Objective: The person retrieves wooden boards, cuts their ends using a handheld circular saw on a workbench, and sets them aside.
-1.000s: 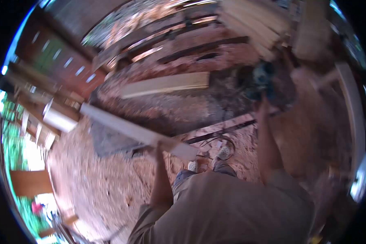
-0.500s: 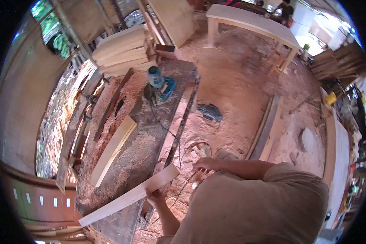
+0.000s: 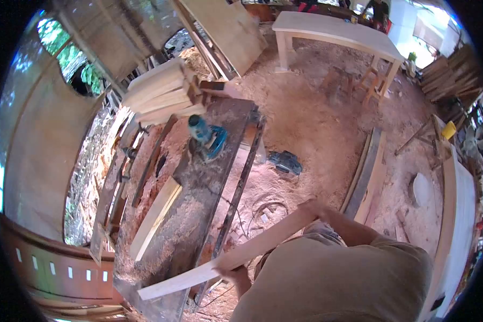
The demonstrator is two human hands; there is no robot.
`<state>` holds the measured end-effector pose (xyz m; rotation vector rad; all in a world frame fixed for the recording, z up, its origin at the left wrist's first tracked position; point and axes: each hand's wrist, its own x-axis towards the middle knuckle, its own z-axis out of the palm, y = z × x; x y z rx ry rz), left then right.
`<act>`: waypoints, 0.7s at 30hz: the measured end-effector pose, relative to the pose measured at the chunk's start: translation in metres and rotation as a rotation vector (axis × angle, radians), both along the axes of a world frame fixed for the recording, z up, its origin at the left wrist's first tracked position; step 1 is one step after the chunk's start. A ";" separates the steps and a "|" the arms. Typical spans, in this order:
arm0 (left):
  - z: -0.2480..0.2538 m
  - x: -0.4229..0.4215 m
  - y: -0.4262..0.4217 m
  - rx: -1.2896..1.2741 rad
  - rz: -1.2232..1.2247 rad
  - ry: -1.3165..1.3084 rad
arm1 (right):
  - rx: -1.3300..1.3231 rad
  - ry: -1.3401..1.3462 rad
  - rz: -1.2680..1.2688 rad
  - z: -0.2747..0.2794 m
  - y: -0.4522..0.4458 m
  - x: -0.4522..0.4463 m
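A long pale wooden board (image 3: pixel 257 241) slants across my front, its far-left end over the sawdust-strewn workbench (image 3: pixel 228 134). My left hand (image 3: pixel 236 275) is closed round the board's near edge, around its middle. At the upper right end, my right hand (image 3: pixel 315 208) grips the board, slightly blurred, its fingertips partly hidden. Two pale wood strips (image 3: pixel 155 220) lie side by side on the bench, beyond the held board. Farther along the bench stands a teal power tool (image 3: pixel 206 137) that looks like a router.
Stacked boards (image 3: pixel 161 94) sit past the bench's far end. On the sawdust-covered floor lie a dark power tool (image 3: pixel 285 162), a coiled cord (image 3: pixel 271 203) and long planks (image 3: pixel 364 174) to the right. A pale wooden table (image 3: pixel 333 29) stands at the back, with a person (image 3: pixel 380 13) behind it.
My right hand has moved up and right and taken hold of the board's end. The board has shifted right, off more of the bench. The view has turned slightly.
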<state>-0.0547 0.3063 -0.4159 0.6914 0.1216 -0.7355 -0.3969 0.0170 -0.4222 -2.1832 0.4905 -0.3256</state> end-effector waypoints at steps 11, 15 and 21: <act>0.077 -0.158 -0.212 0.511 0.541 -0.866 | 0.465 0.381 -1.087 0.061 -0.188 -0.158; 0.085 -0.179 -0.264 0.257 0.491 -1.261 | 0.581 -0.273 -0.950 0.038 -0.252 -0.217; 0.192 -0.209 -0.374 0.087 -0.029 -0.462 | 1.133 -0.272 -1.255 0.014 -0.280 -0.235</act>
